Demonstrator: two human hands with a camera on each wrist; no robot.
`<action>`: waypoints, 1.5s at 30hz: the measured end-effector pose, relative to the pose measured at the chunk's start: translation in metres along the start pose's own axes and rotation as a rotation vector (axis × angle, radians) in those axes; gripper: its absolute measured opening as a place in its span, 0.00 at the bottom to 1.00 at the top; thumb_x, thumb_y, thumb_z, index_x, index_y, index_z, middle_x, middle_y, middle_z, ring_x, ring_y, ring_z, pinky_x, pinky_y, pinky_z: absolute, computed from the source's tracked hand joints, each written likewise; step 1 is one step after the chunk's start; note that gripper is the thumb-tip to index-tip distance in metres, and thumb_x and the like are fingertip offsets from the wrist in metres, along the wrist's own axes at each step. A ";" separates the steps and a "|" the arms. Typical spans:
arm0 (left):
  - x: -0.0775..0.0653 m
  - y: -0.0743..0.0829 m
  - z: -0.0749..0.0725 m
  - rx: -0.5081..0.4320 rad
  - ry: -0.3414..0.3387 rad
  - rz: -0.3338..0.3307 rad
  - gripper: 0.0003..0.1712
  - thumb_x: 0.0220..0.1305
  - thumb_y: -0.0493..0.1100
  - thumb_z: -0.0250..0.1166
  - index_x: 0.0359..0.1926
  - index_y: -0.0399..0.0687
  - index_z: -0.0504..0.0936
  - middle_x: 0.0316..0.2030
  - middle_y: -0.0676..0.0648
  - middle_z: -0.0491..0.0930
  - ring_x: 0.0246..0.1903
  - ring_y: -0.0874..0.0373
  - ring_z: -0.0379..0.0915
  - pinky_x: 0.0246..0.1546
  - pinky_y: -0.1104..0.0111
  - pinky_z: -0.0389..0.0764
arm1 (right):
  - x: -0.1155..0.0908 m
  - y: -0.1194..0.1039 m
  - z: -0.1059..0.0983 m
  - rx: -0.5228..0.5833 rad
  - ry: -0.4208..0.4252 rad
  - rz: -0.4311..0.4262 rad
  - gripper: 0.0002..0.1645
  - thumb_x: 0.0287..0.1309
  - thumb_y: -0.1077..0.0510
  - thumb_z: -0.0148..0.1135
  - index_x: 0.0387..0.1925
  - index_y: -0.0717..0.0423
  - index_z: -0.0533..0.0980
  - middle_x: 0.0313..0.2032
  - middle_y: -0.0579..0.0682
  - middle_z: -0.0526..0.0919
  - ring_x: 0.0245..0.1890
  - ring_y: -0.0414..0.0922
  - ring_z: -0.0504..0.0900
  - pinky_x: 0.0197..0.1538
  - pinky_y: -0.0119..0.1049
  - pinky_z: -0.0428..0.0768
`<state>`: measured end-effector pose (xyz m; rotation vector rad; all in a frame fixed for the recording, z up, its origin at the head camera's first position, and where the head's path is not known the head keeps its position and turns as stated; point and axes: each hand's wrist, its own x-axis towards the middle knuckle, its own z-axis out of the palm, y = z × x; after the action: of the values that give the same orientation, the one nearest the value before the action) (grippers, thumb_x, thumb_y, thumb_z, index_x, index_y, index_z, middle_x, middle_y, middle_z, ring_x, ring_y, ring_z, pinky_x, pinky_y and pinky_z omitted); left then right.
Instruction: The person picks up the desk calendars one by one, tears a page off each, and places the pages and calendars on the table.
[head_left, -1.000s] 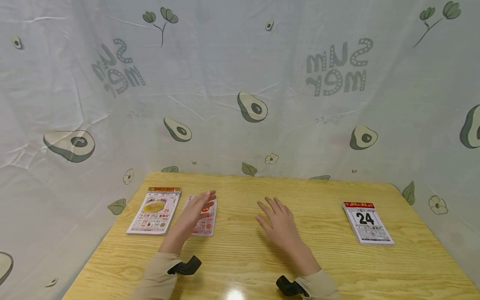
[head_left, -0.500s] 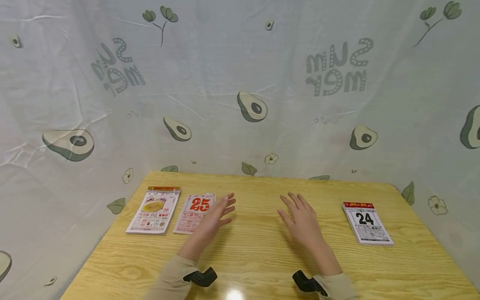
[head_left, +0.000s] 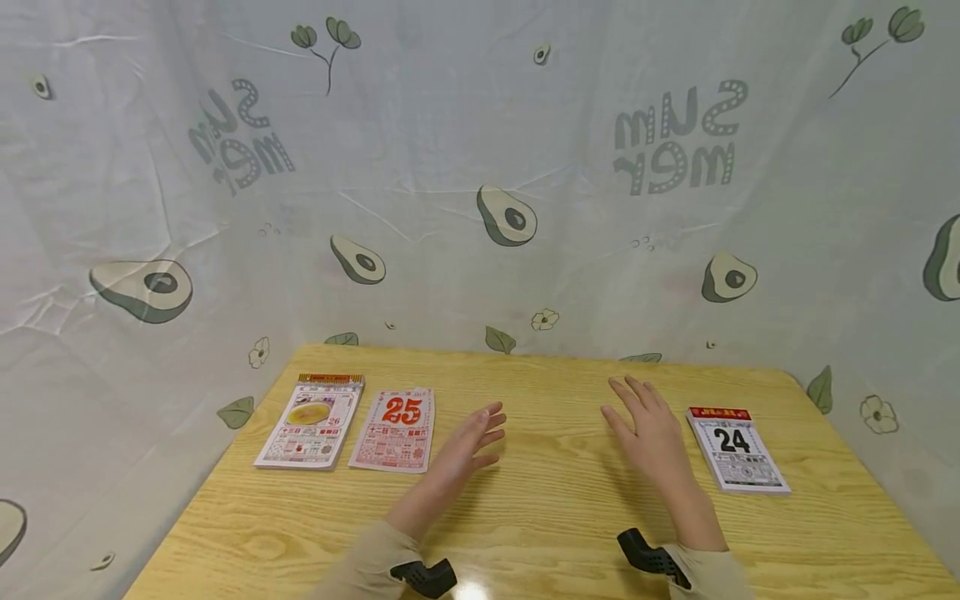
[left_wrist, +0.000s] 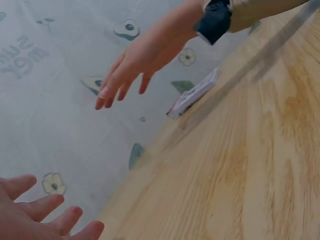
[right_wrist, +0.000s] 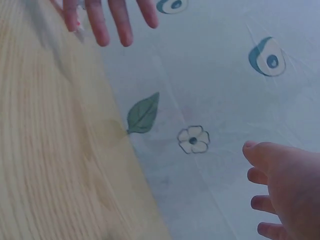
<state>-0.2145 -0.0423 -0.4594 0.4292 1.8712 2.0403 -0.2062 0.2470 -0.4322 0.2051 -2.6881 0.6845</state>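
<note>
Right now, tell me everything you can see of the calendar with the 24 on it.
The calendar is a thick block of white paper-like pages under a red band with yellowish marks. Its top page shows a large black 24 above finer print too small to read. It lies flat, face up, on the right side of the wooden table. Only the table touches it.

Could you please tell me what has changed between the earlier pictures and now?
The left hand moved right, away from the 25 sheet, leaving it in full view. The right hand also moved right, nearer the 24 pad. Nothing was visibly taken hold of or let go. The 25 sheet, 24 pad and 26 pad stayed in place.
</note>
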 end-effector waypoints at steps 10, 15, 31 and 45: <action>0.016 -0.001 0.032 -0.052 -0.051 -0.025 0.38 0.73 0.66 0.43 0.73 0.48 0.59 0.73 0.36 0.57 0.72 0.38 0.54 0.66 0.44 0.64 | -0.004 0.025 -0.027 0.013 0.046 0.049 0.32 0.71 0.47 0.52 0.68 0.61 0.65 0.67 0.71 0.62 0.67 0.73 0.56 0.61 0.74 0.56; 0.025 0.001 0.049 -0.050 -0.090 -0.025 0.37 0.73 0.66 0.42 0.73 0.51 0.60 0.72 0.39 0.59 0.71 0.39 0.55 0.66 0.44 0.65 | -0.008 0.039 -0.041 0.064 0.067 0.080 0.33 0.72 0.47 0.50 0.69 0.63 0.63 0.67 0.73 0.60 0.67 0.75 0.54 0.60 0.75 0.54; 0.062 0.011 0.105 -0.261 -0.163 -0.096 0.36 0.71 0.68 0.44 0.70 0.55 0.65 0.70 0.43 0.64 0.71 0.40 0.56 0.67 0.42 0.61 | -0.029 0.094 -0.074 0.138 0.100 0.228 0.35 0.76 0.47 0.40 0.72 0.66 0.53 0.69 0.77 0.52 0.67 0.78 0.49 0.63 0.75 0.48; 0.095 -0.004 0.148 -0.461 -0.222 -0.213 0.40 0.68 0.71 0.47 0.70 0.52 0.65 0.71 0.35 0.62 0.71 0.36 0.56 0.67 0.39 0.59 | -0.049 0.131 -0.088 0.189 0.009 0.527 0.39 0.75 0.40 0.30 0.76 0.58 0.44 0.72 0.75 0.45 0.69 0.77 0.44 0.63 0.74 0.50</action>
<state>-0.2344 0.1321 -0.4504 0.3021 1.2130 2.0925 -0.1636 0.4066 -0.4349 -0.4767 -2.6776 1.0850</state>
